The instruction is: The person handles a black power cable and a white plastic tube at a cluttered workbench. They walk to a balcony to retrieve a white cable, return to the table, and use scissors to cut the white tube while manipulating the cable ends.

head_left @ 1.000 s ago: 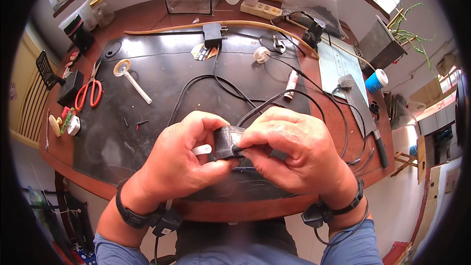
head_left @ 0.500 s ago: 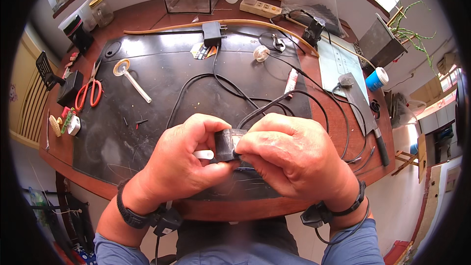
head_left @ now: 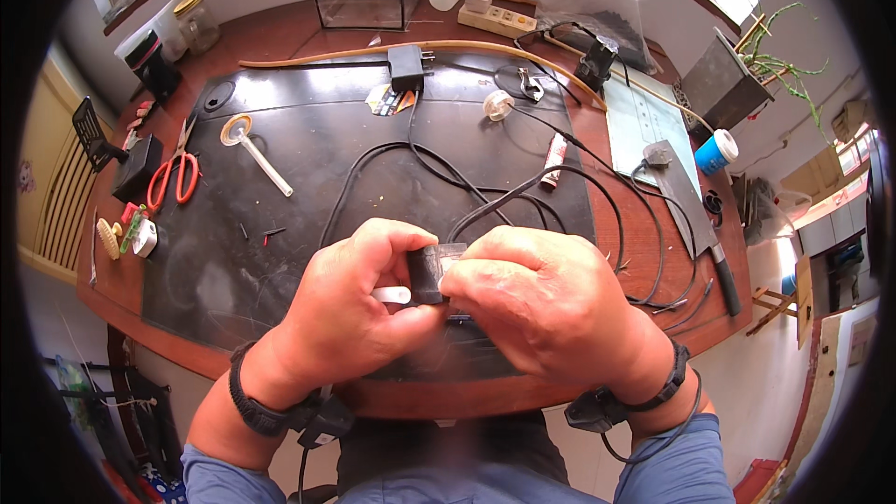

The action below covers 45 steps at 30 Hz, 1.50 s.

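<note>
As hands (head_left: 341,287) pinch, black block (head_left: 426,275), square-edged

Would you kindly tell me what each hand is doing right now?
Left hand: closed, holding a black box, a white piece showing in its grip.
Right hand: closed at the box's right side; anything pinched is hidden.

Box (head_left: 425,273) between hands (head_left: 350,289) (head_left: 555,303), scissors (head_left: 174,177) left, cleaver (head_left: 681,201) right, adapter (head_left: 406,68) behind
</note>
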### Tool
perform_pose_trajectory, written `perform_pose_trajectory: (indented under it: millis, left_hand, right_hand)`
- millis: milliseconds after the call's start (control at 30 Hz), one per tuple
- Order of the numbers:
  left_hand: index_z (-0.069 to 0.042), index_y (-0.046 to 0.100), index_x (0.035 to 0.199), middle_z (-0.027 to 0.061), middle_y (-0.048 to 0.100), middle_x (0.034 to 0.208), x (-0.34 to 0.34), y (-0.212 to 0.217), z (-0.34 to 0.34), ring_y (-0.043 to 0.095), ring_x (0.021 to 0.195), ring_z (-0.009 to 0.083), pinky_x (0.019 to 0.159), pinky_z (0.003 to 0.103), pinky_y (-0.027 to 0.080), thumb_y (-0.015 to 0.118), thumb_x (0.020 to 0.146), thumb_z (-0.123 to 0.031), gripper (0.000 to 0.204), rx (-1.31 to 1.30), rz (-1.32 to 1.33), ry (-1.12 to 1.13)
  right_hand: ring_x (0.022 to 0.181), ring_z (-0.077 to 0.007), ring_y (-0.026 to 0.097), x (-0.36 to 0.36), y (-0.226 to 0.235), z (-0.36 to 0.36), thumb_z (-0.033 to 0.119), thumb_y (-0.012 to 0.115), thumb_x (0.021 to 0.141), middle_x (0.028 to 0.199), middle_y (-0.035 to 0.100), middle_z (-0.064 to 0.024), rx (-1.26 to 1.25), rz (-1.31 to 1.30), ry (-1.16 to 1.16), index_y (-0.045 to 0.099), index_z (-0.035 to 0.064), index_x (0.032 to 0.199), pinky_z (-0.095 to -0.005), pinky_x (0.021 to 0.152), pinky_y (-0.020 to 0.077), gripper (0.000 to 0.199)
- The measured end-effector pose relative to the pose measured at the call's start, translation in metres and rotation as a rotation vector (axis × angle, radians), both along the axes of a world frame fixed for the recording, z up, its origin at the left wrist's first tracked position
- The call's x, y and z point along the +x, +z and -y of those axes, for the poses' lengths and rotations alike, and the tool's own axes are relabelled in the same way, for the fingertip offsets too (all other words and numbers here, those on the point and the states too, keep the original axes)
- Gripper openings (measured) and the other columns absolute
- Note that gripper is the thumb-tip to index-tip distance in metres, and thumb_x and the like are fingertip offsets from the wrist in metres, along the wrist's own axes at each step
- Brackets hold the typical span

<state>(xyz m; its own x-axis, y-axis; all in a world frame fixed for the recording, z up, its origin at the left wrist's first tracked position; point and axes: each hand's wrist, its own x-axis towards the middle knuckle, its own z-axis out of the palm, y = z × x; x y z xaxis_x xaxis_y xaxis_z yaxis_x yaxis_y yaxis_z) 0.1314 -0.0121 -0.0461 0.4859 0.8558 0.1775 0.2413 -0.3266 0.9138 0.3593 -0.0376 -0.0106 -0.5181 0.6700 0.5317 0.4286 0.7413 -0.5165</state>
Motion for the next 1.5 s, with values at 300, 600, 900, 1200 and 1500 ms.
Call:
perform_pose_trajectory:
  millis: [300, 600, 900, 1200, 1500]
  left_hand:
    - [0.002, 0.060, 0.118, 0.0056, 0.073, 0.100, 0.002, 0.004, -0.003, 0.067, 0.085, 0.0066, 0.068, 0.026, 0.058, 0.090, 0.080, -0.009, 0.050, -0.238, 0.242, 0.036]
    - [0.006, 0.055, 0.126, 0.0108, 0.071, 0.108, 0.001, 0.013, -0.004, 0.070, 0.096, 0.0123, 0.083, 0.028, 0.060, 0.086, 0.087, -0.003, 0.051, -0.470, 0.401, -0.075]
    - [0.006, 0.050, 0.129, 0.0133, 0.068, 0.116, -0.001, 0.013, -0.005, 0.069, 0.106, 0.0162, 0.093, 0.033, 0.060, 0.086, 0.087, -0.001, 0.055, -0.605, 0.487, -0.162]
    - [0.005, 0.048, 0.130, 0.0134, 0.066, 0.118, 0.001, 0.012, -0.004, 0.068, 0.108, 0.0161, 0.094, 0.032, 0.059, 0.083, 0.088, 0.002, 0.055, -0.603, 0.499, -0.209]
    - [0.001, 0.047, 0.135, 0.0103, 0.068, 0.109, 0.000, 0.013, -0.005, 0.065, 0.089, 0.0102, 0.075, 0.025, 0.056, 0.080, 0.094, -0.005, 0.053, -0.618, 0.453, -0.258]
  right_hand:
    - [0.082, -0.0225, 0.070, 0.003, -0.005, -0.007, 0.000, 0.077, 0.088, 0.095, 0.066, -0.0109, -0.219, -0.243, -0.058, 0.068, 0.0026, 0.116, -0.0339, 0.072, 0.0572, 0.030]
    - [0.097, -0.0209, 0.070, 0.007, -0.006, -0.005, 0.007, 0.079, 0.090, 0.121, 0.059, -0.0129, -0.495, -0.354, -0.043, 0.065, 0.0022, 0.128, -0.0325, 0.080, 0.0605, 0.041]
    - [0.100, -0.0225, 0.070, 0.011, -0.007, -0.006, 0.008, 0.081, 0.089, 0.122, 0.059, -0.0133, -0.479, -0.365, 0.013, 0.065, 0.0024, 0.131, -0.0335, 0.084, 0.0620, 0.045]
    - [0.112, -0.0232, 0.066, 0.009, -0.004, -0.003, 0.003, 0.078, 0.089, 0.128, 0.061, -0.0138, -0.486, -0.370, 0.040, 0.068, 0.0040, 0.129, -0.0341, 0.086, 0.0623, 0.041]
    - [0.118, -0.0185, 0.064, 0.010, -0.017, -0.004, 0.003, 0.072, 0.098, 0.136, 0.058, -0.0139, -0.682, -0.576, 0.125, 0.061, 0.0017, 0.131, -0.0308, 0.093, 0.0599, 0.035]
